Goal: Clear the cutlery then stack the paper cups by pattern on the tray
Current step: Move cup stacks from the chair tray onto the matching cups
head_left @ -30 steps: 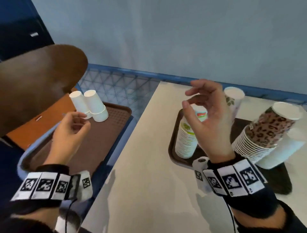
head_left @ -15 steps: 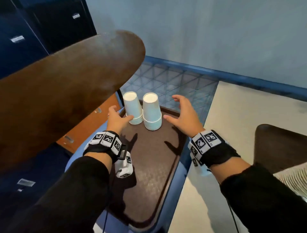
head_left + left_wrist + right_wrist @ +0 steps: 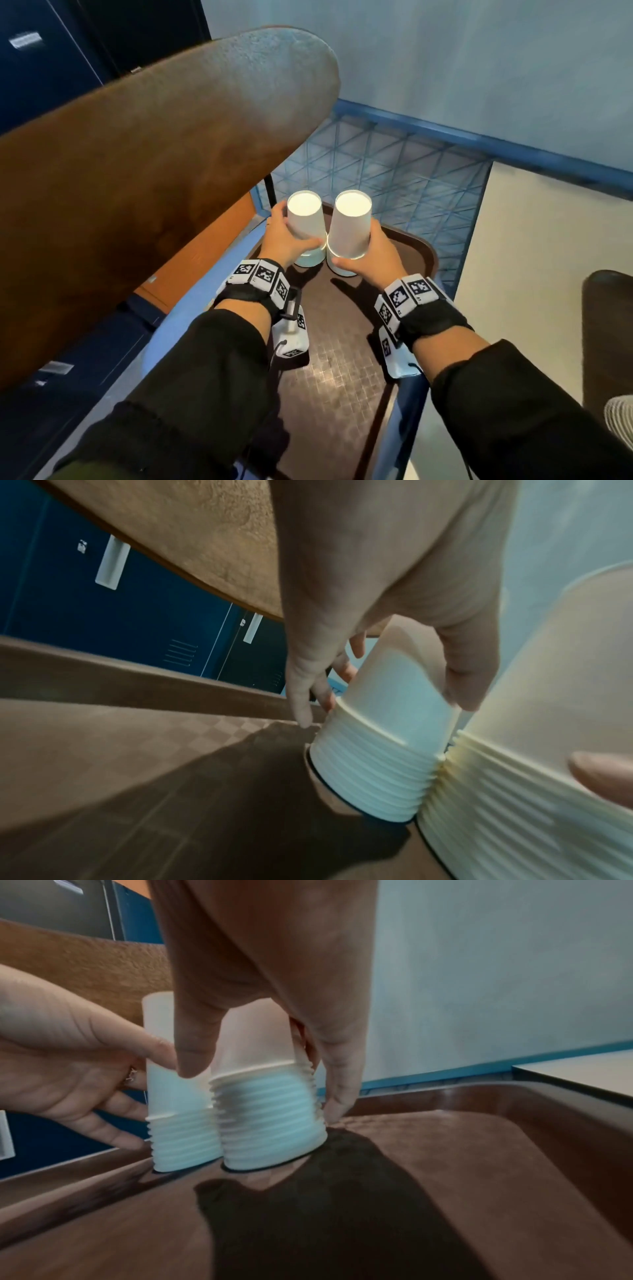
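Note:
Two stacks of plain white paper cups stand upside down at the far end of a brown tray [image 3: 335,359]. My left hand [image 3: 286,241] grips the left stack [image 3: 305,222] and my right hand [image 3: 371,251] grips the right stack [image 3: 351,229]. The stacks touch at their lower rims and lean slightly apart at the top. In the left wrist view, fingers and thumb wrap the left stack [image 3: 383,745] above its ribbed rims on the tray [image 3: 137,764]. The right wrist view shows my right thumb and fingers round the right stack [image 3: 267,1112], with the left stack [image 3: 178,1123] beside it.
A large brown curved chair back [image 3: 154,171] overhangs the tray on the left. Blue mesh [image 3: 394,164] lies behind the cups. A beige table [image 3: 534,257] on the right carries another dark tray [image 3: 609,325] and a ribbed cup stack [image 3: 620,414]. Blue lockers [image 3: 34,68] stand far left.
The view swung left from the table's tray to this one. Both hands reached forward and closed round the two white cup stacks, which now lean slightly apart.

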A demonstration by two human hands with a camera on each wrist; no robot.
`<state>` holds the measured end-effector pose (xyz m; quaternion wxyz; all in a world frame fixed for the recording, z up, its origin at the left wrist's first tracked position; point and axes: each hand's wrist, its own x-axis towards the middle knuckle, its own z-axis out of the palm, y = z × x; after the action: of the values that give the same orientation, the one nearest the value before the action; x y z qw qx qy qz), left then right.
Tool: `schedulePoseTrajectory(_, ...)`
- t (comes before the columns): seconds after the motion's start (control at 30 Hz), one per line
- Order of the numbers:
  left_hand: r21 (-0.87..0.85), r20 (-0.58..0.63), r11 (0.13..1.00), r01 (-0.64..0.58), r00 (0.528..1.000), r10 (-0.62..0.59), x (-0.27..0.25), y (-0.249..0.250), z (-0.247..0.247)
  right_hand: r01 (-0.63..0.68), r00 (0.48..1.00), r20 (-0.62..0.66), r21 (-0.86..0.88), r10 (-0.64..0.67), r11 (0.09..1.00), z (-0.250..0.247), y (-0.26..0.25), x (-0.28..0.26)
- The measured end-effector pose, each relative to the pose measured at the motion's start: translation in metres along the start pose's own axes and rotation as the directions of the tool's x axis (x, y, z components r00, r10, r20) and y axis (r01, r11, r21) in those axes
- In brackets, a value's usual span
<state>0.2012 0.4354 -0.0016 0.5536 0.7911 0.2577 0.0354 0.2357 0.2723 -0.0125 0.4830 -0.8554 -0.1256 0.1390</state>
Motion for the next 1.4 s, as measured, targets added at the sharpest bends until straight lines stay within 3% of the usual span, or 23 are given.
schedulePoseTrajectory(0.1, 0.102, 0.072, 0.994, 0.040, 0.996, -0.047, -0.007, -0.009, 0.002, -0.054, 0.999, 0.007, -0.030, 0.054, 0.998, 0.000, 0.005, -0.006)
schedulePoseTrajectory(0.3, 0.059, 0.071, 0.998, 0.021, 0.997, -0.025, -0.026, -0.027, 0.010, -0.070, 0.996, 0.041, -0.112, 0.075, 0.991, -0.003, 0.007, -0.016)
schedulePoseTrajectory(0.57, -0.009, 0.076, 1.000, -0.027, 0.997, 0.028, -0.072, -0.007, 0.026, -0.090, 0.996, 0.009, 0.079, 0.089, 0.993, -0.036, 0.012, -0.058)
schedulePoseTrajectory(0.97, -0.029, 0.230, 0.990, -0.139, 0.963, 0.142, -0.200, 0.025, 0.082, -0.028, 0.996, -0.082, 0.176, 0.043, 0.984, -0.125, 0.030, -0.200)
schedulePoseTrajectory(1.4, -0.161, 0.398, 0.969, -0.188, 0.886, 0.238, -0.352, 0.065, 0.198, -0.011, 0.974, -0.220, 0.178, 0.050, 0.984, -0.251, 0.096, -0.360)
